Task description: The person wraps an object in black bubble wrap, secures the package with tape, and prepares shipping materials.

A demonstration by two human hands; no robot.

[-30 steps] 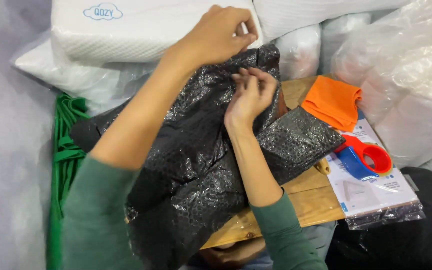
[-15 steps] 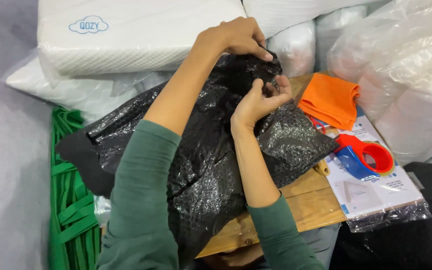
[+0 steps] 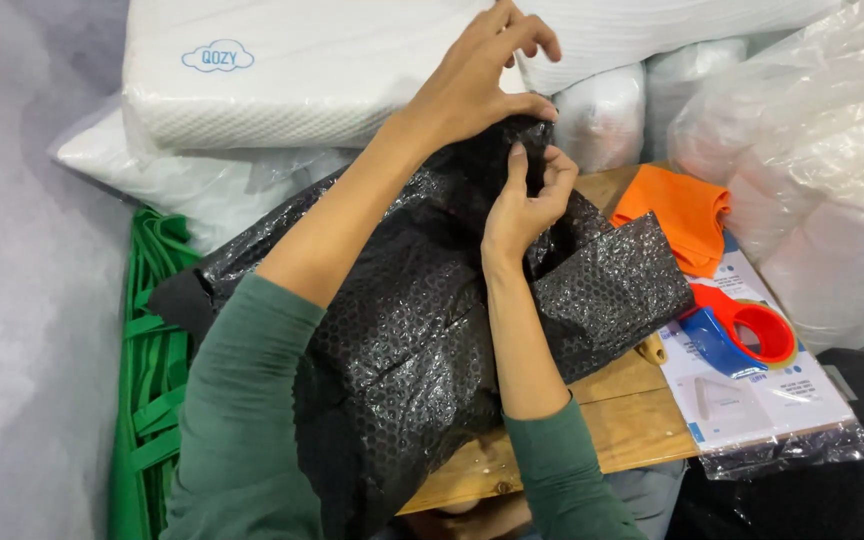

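Observation:
A black bubble-wrap bag (image 3: pixel 402 330) lies bunched over a wooden board (image 3: pixel 622 420) in front of me. My left hand (image 3: pixel 472 75) pinches the bag's top edge from above, thumb and forefinger closed on the plastic, other fingers spread. My right hand (image 3: pixel 527 195) grips the same edge just below, fingers curled on the black film. Both hands meet at the bag's upper end, near the white pillows. Both forearms wear green sleeves.
A white foam pillow (image 3: pixel 282 85) in clear plastic lies behind the bag. More plastic-wrapped white bundles (image 3: pixel 812 150) fill the right. An orange cloth (image 3: pixel 677 215), a red and blue tape dispenser (image 3: pixel 742 335) and a clear packet of sheets (image 3: pixel 772 400) lie right. Green straps (image 3: pixel 152 370) lie left.
Both hands have stayed on the bag's top edge, working the plastic. My left fingers have spread upward. The view has shifted so the bag sits a little lower and more central.

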